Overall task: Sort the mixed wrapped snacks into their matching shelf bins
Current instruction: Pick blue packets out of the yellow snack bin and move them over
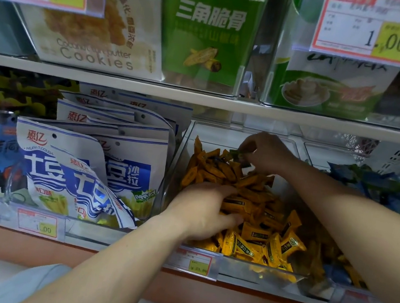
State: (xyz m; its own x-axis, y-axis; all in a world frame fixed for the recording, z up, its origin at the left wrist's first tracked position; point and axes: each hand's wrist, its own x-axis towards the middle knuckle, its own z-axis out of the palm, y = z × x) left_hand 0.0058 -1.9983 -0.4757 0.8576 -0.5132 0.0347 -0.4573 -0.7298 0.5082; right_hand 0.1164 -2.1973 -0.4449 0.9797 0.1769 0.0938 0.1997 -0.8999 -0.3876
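Note:
A clear plastic bin (180, 158) on the lower shelf holds a heap of yellow-orange wrapped snacks (255, 226). My left hand (201, 208) lies on the heap at the bin's front left, fingers spread and reaching into the wrappers. At the back of the bin my right hand (263, 150) pinches a small dark green wrapped snack (238, 154) between thumb and fingers, just above the yellow pile. To the right stands a bin of blue wrapped snacks (374, 183), partly hidden by my right forearm.
White and blue potato snack bags (84, 160) fill the bin to the left. The upper shelf (151, 88) carries a cookies box (99, 34), a green carton (207, 36) and price tags (373, 29). Price labels (193, 261) line the lower shelf's front edge.

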